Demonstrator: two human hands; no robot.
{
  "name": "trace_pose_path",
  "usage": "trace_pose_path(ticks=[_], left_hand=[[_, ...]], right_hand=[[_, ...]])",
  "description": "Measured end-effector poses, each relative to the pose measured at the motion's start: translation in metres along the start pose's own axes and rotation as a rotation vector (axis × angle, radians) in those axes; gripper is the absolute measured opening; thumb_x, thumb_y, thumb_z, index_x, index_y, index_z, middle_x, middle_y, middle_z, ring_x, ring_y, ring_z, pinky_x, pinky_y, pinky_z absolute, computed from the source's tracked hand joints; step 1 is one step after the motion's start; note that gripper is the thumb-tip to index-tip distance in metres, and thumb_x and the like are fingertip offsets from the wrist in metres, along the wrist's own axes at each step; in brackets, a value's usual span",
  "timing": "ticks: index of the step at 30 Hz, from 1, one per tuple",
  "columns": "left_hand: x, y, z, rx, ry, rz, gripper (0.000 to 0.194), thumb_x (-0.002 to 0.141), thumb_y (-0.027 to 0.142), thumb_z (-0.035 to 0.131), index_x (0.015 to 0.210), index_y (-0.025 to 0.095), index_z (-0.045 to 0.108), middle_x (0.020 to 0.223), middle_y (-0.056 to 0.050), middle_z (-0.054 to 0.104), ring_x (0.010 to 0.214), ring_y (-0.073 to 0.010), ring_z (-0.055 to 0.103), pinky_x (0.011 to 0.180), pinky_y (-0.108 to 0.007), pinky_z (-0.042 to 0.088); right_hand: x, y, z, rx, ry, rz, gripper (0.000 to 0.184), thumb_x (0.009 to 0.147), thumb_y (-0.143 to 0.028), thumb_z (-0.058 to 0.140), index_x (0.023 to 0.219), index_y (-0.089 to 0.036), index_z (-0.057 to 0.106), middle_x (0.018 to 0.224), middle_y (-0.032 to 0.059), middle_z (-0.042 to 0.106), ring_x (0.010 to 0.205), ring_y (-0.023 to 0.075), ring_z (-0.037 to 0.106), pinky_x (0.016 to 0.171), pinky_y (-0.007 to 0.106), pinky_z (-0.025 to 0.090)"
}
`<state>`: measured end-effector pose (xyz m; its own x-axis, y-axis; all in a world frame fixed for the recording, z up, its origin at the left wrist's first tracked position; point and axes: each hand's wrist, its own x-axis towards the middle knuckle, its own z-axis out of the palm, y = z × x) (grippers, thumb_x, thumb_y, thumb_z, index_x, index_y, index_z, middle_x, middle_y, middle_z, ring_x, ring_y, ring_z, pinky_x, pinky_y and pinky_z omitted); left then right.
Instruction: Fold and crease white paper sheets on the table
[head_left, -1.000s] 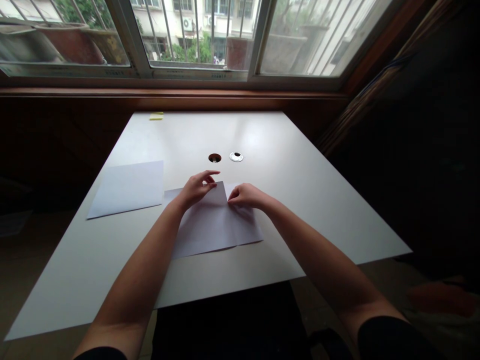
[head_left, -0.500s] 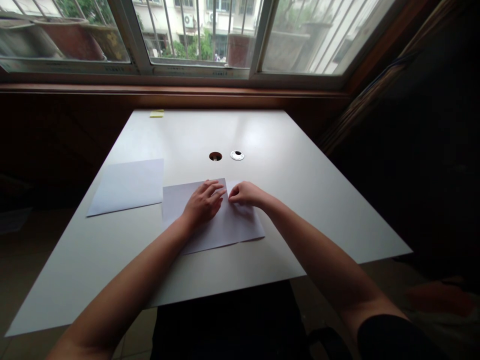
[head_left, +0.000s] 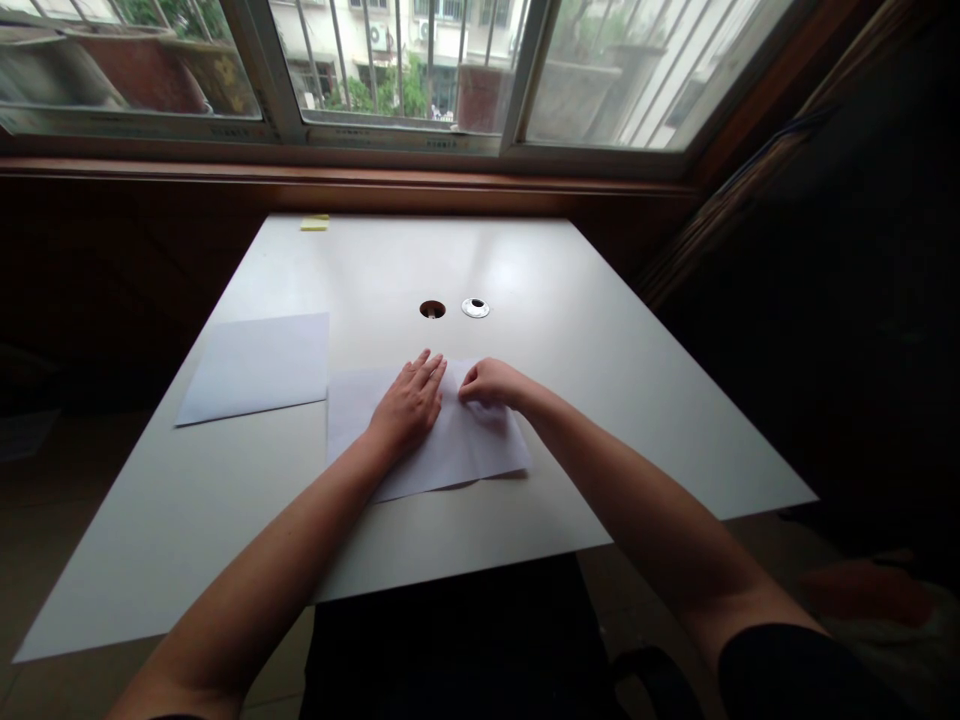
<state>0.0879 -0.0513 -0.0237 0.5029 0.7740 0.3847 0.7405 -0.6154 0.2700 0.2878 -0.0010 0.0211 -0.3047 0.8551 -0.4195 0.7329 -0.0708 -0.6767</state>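
Note:
A white sheet of paper [head_left: 472, 450] lies on the white table [head_left: 225, 520] in front of me, with part of it folded over. My left hand [head_left: 412, 400] rests flat on the paper, fingers stretched out and pointing away from me. Just to its right, my right hand [head_left: 491, 383] is curled, its fingertips pressed together on the paper's top edge near the fold.
A second white sheet [head_left: 259, 365] lies to the left. A round cable hole [head_left: 432, 309] and its loose white cap [head_left: 475, 307] sit beyond the hands. A small yellow pad [head_left: 314, 224] is at the far left edge, below the window.
My left hand has come down from a raised, pinching pose and now lies flat on the folded paper. The right hand has stayed at the top edge.

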Motion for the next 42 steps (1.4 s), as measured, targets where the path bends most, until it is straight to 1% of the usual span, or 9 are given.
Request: trace_pose_path(ticks=[11,23,27,30,32,34,36,38,42], left_hand=[[-0.002,0.001,0.0,0.101,-0.007,-0.001,0.054,0.098,0.021,0.037,0.149,0.007,0.037,0.155,-0.015,0.038,0.151,-0.0292,0.018,0.122,-0.05,0.025],[-0.002,0.0,0.0,0.095,0.004,0.0,0.054,0.096,0.02,0.04,0.149,0.009,0.038,0.154,-0.015,0.039,0.15,-0.0296,0.019,0.122,-0.052,0.025],[-0.003,0.0,-0.001,0.076,0.023,-0.001,0.052,0.096,0.019,0.042,0.148,0.011,0.04,0.151,-0.015,0.044,0.149,-0.0297,0.023,0.121,-0.052,0.027],[-0.003,0.0,-0.001,0.062,0.039,0.007,0.049,0.095,0.018,0.044,0.144,0.01,0.044,0.146,-0.015,0.048,0.147,-0.0293,0.029,0.121,-0.052,0.028],[-0.003,0.0,-0.001,0.053,0.059,0.022,0.046,0.094,0.016,0.046,0.14,0.01,0.048,0.142,-0.016,0.051,0.144,-0.0293,0.034,0.12,-0.052,0.031],[-0.003,0.0,-0.001,0.033,0.079,0.056,0.042,0.094,0.015,0.048,0.136,0.011,0.052,0.138,-0.015,0.054,0.139,-0.0288,0.04,0.117,-0.051,0.036],[-0.003,-0.001,-0.001,0.0,0.085,0.109,0.038,0.094,0.014,0.048,0.131,0.014,0.056,0.131,-0.014,0.059,0.132,-0.0272,0.047,0.111,-0.048,0.044],[-0.004,-0.002,0.0,-0.039,0.082,0.166,0.034,0.096,0.015,0.048,0.128,0.016,0.06,0.123,-0.012,0.063,0.122,-0.0253,0.054,0.103,-0.045,0.051],[-0.006,-0.003,0.002,-0.073,0.074,0.221,0.031,0.097,0.018,0.049,0.124,0.019,0.064,0.116,-0.01,0.067,0.112,-0.0234,0.06,0.096,-0.042,0.055]], right_hand=[[0.003,0.0,0.004,0.012,0.029,0.014,0.01,0.061,-0.02,0.065,0.065,-0.013,0.071,0.042,-0.0012,0.054,0.041,0.0113,0.049,0.043,0.022,0.036],[-0.001,0.001,0.004,0.03,0.065,0.04,0.009,0.061,-0.019,0.067,0.065,-0.013,0.071,0.045,-0.0012,0.054,0.043,0.0108,0.049,0.045,0.023,0.035],[-0.008,0.005,0.0,-0.012,0.091,-0.026,0.012,0.066,-0.022,0.069,0.074,-0.014,0.075,0.059,0.002,0.066,0.056,0.0136,0.057,0.056,0.024,0.043],[-0.014,0.016,-0.002,-0.113,0.293,-0.115,0.016,0.073,-0.025,0.069,0.085,-0.018,0.076,0.084,0.0044,0.07,0.077,0.0169,0.063,0.076,0.027,0.049],[-0.019,0.027,-0.002,-0.155,0.471,-0.123,0.023,0.077,-0.03,0.07,0.097,-0.02,0.073,0.102,0.007,0.064,0.088,0.0183,0.063,0.087,0.031,0.05],[-0.024,0.037,0.0,-0.122,0.553,-0.097,0.036,0.081,-0.037,0.069,0.113,-0.02,0.067,0.114,0.0096,0.056,0.093,0.0185,0.063,0.091,0.034,0.05],[-0.028,0.044,0.001,-0.084,0.557,-0.095,0.05,0.082,-0.041,0.069,0.127,-0.021,0.058,0.119,0.0109,0.052,0.094,0.0185,0.062,0.092,0.036,0.051],[-0.031,0.047,0.002,-0.066,0.548,-0.109,0.058,0.083,-0.041,0.069,0.134,-0.021,0.051,0.118,0.0105,0.054,0.096,0.0196,0.062,0.095,0.038,0.049],[-0.031,0.045,0.002,0.032,0.481,-0.075,0.063,0.085,-0.042,0.067,0.14,-0.022,0.043,0.101,0.0053,0.063,0.092,0.0204,0.063,0.091,0.038,0.05]])
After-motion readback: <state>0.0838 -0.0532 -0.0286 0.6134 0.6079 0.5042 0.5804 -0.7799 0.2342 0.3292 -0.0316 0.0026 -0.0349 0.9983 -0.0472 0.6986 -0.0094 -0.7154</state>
